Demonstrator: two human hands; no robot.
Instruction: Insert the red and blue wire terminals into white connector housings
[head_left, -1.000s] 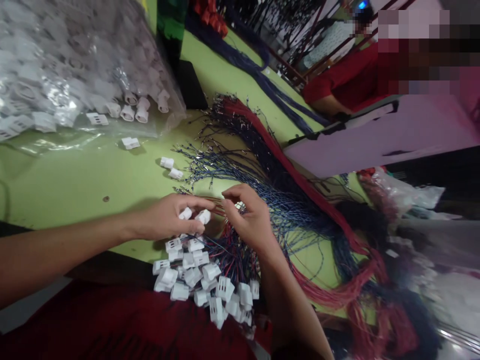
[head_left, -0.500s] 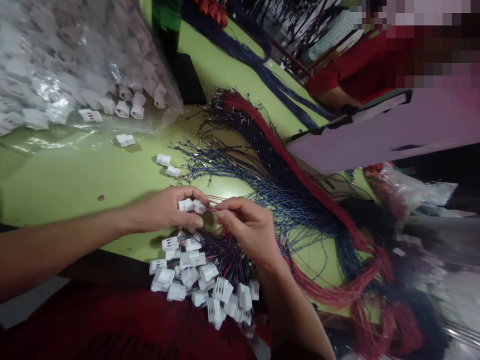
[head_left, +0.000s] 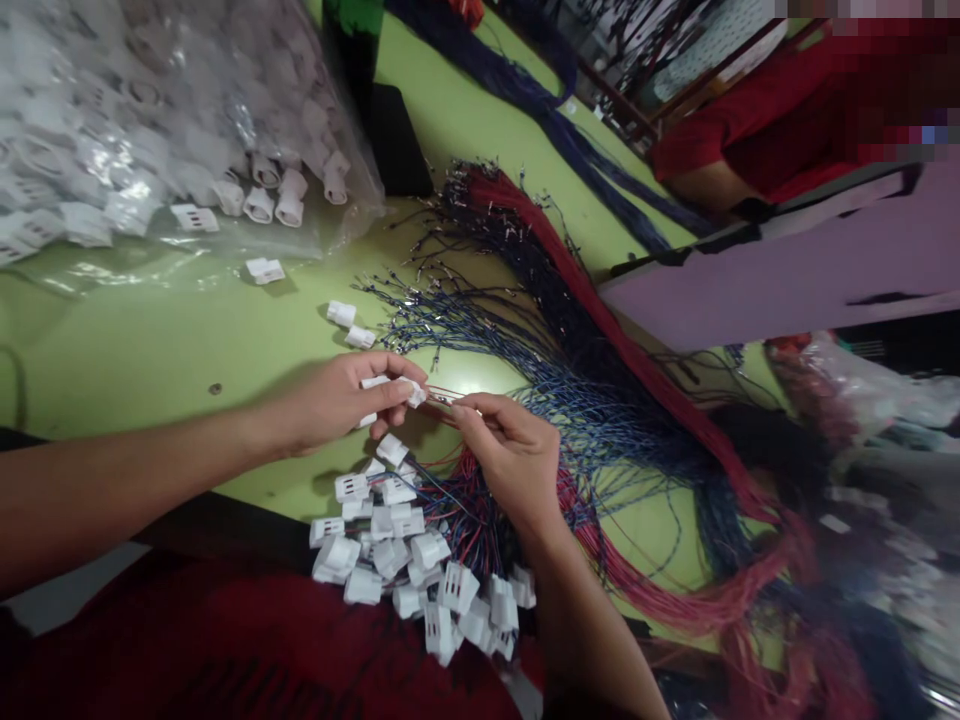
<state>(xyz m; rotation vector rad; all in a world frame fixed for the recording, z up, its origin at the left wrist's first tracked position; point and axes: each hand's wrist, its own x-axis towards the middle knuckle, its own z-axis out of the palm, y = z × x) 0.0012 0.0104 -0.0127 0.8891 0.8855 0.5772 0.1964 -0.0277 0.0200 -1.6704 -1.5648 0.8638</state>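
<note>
My left hand (head_left: 360,397) is closed around white plastic connector housings (head_left: 415,393), one of them pinched between thumb and forefinger with its end toward the right. Facing it, my right hand (head_left: 514,440) pinches thin wires (head_left: 442,398) whose metal-tipped ends point at that housing. Whether any tip sits inside it I cannot tell. Below both hands lies a heap of white connectors (head_left: 390,520) with red and dark wires running out of them. Two loose housings (head_left: 342,314) rest on the green table just beyond my left hand.
A clear plastic bag (head_left: 247,110) full of white housings fills the upper left. Blue wires (head_left: 480,345) and a red wire bundle (head_left: 570,270) stretch across the green table (head_left: 150,340). A purple panel (head_left: 757,280) stands at right, with a person's red sleeve (head_left: 735,120) behind it.
My left fingers have turned the front housing toward the right hand. The wire tips now show between the hands. One wired connector now shows atop the heap; the whole view has shifted slightly.
</note>
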